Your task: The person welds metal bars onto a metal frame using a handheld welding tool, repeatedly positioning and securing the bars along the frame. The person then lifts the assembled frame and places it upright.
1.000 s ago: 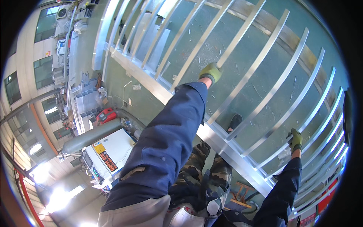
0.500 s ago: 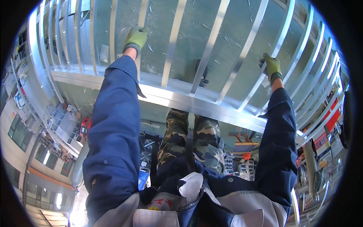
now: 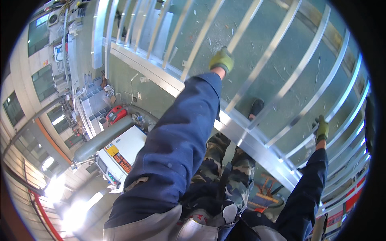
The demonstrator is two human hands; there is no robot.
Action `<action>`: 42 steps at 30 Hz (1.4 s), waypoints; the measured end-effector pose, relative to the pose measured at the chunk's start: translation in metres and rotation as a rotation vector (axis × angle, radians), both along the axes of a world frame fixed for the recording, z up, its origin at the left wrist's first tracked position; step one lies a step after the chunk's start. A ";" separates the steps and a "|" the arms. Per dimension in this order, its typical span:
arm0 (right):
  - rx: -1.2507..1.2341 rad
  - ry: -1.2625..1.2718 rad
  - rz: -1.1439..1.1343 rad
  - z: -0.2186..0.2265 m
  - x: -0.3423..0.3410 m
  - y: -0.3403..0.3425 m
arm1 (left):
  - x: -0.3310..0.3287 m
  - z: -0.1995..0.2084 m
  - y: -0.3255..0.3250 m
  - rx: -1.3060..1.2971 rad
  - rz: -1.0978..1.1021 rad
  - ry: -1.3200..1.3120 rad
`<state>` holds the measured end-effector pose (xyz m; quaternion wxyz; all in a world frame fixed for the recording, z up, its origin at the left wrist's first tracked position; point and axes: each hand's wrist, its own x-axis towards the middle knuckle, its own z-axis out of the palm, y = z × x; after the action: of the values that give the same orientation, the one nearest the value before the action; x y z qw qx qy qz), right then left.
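Note:
A silvery metal railing panel, with several parallel bars joined to a long bottom rail [image 3: 257, 154], spans the view in front of my body. My left hand [image 3: 222, 62], in a green glove, is closed around one bar [image 3: 246, 26] a little beyond the rail. Farther right, my gloved right hand [image 3: 322, 130] grips another bar [image 3: 339, 102]; part of its fingers is hidden behind the metal. Both arms stretch forward over the rail. Between the bars shows a dark shoe [image 3: 256, 107] on the floor beneath.
Green floor [image 3: 277, 76] with scattered metal shavings lies under the panel. At left stand a white machine [image 3: 128, 146] with an orange label, a long grey cylinder [image 3: 102, 135] and a red machine [image 3: 116, 114]. An orange-topped item [image 3: 263, 197] is near my legs. Red panels [image 3: 345, 195] stand at right.
The view has swung left, so the panel appears slanted and the white machine has come into sight. Both hands still grip bars. Whether the panel itself moved, I cannot tell.

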<state>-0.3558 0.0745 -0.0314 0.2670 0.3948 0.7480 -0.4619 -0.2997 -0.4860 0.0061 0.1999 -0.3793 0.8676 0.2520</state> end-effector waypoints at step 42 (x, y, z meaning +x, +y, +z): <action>0.256 0.255 1.404 0.208 0.256 -0.739 | 0.550 0.171 -0.355 0.650 0.995 0.397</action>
<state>-0.1000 -0.6646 0.1765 0.3630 -0.2075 0.8987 -0.1325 0.2506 -0.8406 0.1770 -0.0012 -0.6036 0.4867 0.6315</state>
